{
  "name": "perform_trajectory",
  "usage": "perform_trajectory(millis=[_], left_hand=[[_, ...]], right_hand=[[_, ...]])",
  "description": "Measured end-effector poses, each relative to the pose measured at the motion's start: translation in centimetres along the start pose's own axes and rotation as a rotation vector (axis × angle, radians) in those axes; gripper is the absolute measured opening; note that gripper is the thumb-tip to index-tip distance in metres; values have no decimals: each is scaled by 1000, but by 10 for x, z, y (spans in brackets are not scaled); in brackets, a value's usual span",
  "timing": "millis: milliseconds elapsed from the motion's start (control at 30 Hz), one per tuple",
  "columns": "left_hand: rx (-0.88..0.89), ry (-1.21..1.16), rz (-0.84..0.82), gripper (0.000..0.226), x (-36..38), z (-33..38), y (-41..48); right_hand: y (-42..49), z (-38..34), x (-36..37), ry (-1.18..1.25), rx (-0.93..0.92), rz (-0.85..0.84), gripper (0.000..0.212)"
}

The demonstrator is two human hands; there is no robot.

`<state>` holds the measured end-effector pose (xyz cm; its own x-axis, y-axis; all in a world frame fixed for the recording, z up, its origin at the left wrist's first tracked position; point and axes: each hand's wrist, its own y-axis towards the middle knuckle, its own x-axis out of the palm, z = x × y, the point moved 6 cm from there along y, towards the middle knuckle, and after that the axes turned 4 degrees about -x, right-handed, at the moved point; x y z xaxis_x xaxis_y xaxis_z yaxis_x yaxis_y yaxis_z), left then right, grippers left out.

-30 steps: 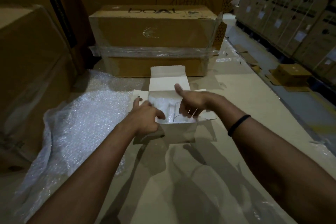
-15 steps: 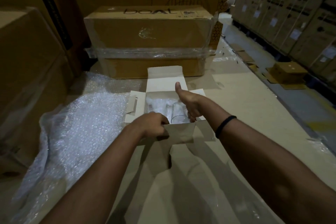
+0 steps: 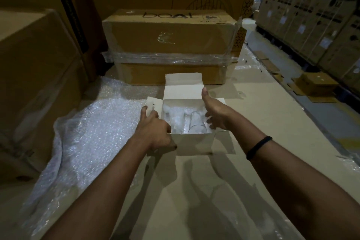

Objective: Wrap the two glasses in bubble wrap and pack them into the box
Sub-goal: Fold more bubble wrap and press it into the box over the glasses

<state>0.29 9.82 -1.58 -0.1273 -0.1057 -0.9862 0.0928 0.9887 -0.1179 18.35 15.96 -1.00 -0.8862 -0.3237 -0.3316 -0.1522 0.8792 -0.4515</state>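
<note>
The left hand [image 3: 153, 132] is being shifted from the front edge of the white box [image 3: 194, 142] to grip its left flap, readying closure; whether the glass [image 3: 196, 125] is being held by the right hand [image 3: 215, 112] cannot be told.

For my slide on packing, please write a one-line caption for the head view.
Left hand holds the open white box; right hand reaches in beside a clear glass among bubble wrap.
</note>
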Motion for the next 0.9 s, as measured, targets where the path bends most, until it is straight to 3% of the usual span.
perform_trajectory(millis=[67, 167, 300, 400, 500, 567, 633, 700, 733, 800, 900], left_hand=[[1, -6, 73, 54, -4, -6, -4], [7, 79, -38, 57, 6, -4, -2], [-6, 140, -134, 63, 21, 3, 8], [-27, 115, -129, 55, 22, 3, 9], [20, -44, -27, 51, 21, -5, -3], [22, -297, 160, 57, 21, -20, -23], [-60, -542, 456, 56, 24, -48, -53], [-251, -572, 681, 48, 41, -80, -85], [-375, -545, 704, 43, 52, -94, -96], [-580, -474, 571, 36, 72, -116, -108], [-660, -342, 263, 34, 98, -133, -111]], right_hand=[[-14, -9, -1, -193, -126, -12, 95], [-25, -16, 23, -437, -231, -207, 90], [-12, 4, 58, -665, -92, -440, 114], [-7, 10, 67, -696, -35, -485, 129], [-8, 7, 66, -700, -68, -479, 127], [-16, 2, 64, -752, -191, -405, 111], [-31, -1, 61, -790, -410, -233, 79], [-55, 3, 69, -745, -594, -91, 50], [-67, 9, 78, -731, -654, -72, 39], [-79, 21, 104, -768, -739, -74, 31], [-70, 46, 146, -839, -768, -109, 48]])
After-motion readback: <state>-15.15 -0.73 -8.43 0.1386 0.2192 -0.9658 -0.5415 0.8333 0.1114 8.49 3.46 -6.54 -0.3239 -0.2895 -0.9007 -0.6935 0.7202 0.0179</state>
